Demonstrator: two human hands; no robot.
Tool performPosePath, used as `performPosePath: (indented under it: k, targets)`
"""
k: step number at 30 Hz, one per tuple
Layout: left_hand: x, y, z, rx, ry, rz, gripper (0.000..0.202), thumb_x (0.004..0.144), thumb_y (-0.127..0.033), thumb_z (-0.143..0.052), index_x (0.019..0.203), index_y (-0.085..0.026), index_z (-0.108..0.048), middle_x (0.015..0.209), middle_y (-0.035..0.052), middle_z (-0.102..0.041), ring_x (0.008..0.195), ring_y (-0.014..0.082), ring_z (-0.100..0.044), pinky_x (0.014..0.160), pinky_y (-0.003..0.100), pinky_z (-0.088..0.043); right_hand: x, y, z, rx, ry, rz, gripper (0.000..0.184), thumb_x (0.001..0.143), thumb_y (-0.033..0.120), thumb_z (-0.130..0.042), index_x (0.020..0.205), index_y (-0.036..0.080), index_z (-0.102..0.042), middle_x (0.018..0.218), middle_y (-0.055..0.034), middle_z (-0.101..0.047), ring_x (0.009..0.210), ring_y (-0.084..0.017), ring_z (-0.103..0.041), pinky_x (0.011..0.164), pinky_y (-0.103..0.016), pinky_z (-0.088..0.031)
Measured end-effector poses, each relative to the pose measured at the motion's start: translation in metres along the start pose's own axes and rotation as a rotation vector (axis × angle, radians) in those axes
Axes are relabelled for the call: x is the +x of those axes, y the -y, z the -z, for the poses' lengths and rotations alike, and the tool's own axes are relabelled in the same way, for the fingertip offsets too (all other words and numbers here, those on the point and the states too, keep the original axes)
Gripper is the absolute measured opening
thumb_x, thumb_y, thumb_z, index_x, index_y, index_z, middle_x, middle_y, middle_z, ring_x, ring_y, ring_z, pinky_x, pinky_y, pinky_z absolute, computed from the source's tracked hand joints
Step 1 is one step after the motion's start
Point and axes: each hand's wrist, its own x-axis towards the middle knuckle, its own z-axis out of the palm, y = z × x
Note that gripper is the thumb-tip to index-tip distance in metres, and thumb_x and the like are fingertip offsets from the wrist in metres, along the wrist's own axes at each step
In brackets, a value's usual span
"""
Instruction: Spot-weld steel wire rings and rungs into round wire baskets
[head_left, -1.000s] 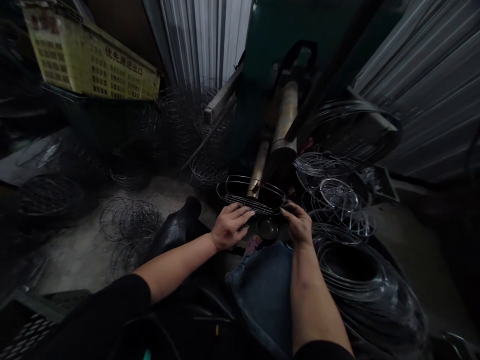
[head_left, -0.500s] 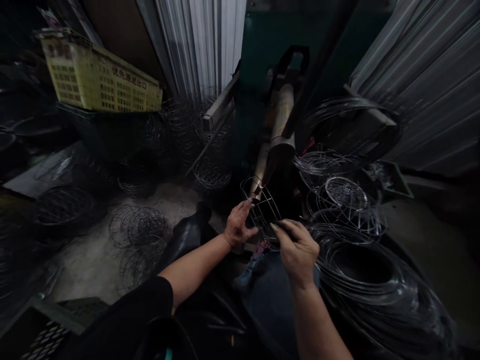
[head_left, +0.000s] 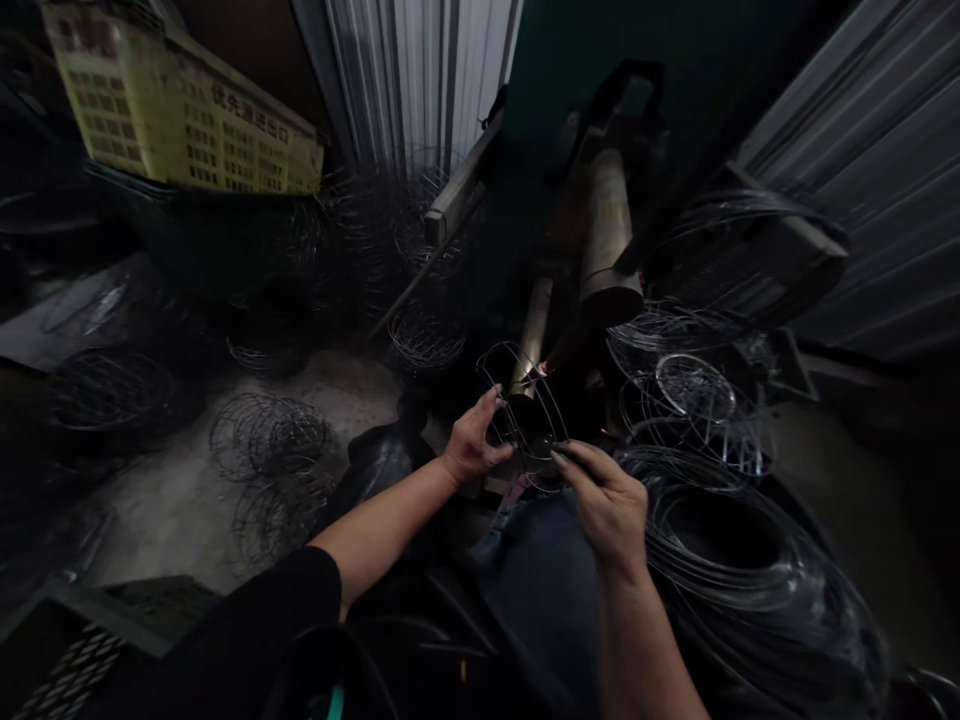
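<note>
A thin wire frame (head_left: 556, 408) of rings and cross wires is held up in front of me, around the end of a brass-coloured rod (head_left: 534, 335). My left hand (head_left: 474, 438) is at the frame's left side, its thumb and fingers curved around the wires. With thumb and fingertips pinched together, my right hand (head_left: 609, 495) grips the frame's right edge. A small orange glow shows on the wire beside the rod. Higher up, a thicker metal cylinder (head_left: 611, 230) projects from a dark green machine (head_left: 555, 90).
Coiled wire (head_left: 720, 540) lies at the right, with more wire frames (head_left: 694, 390) behind it. Other wire frames (head_left: 270, 435) sit on the floor at the left. A yellow crate (head_left: 225, 130) stands at the back left. A wooden bar (head_left: 457, 190) juts out beside the machine.
The wire frame has turned slightly about the rod in my hands, and its rings look more rounded. My right hand has shifted slightly right. The camera view has moved too.
</note>
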Motion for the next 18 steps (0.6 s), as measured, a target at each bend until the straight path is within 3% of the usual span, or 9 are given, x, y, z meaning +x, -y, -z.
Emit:
performPosePath:
  k: [10, 18]
  targets:
    - [0.007, 0.019, -0.006, -0.032, 0.006, -0.129, 0.076, 0.078, -0.032, -0.068, 0.144, -0.015, -0.034, 0.139, 0.022, -0.052, 0.13, 0.031, -0.051, 0.103, 0.048, -0.05, 0.008, -0.018, -0.003, 0.0, -0.092, 0.08, 0.015, 0.07, 0.035, -0.077, 0.076, 0.021, -0.075, 0.083, -0.0048, -0.073, 0.078, -0.019, -0.067, 0.076, -0.034, -0.055]
    - [0.011, 0.017, -0.007, -0.032, 0.033, -0.101, 0.092, 0.075, -0.03, -0.07, 0.151, -0.018, -0.02, 0.141, 0.0198, -0.051, 0.124, 0.0297, -0.057, 0.1, 0.045, -0.053, 0.014, -0.012, -0.004, -0.035, -0.113, 0.064, 0.016, 0.071, 0.035, -0.076, 0.075, 0.02, -0.074, 0.081, -0.0041, -0.072, 0.075, -0.018, -0.066, 0.074, -0.033, -0.055]
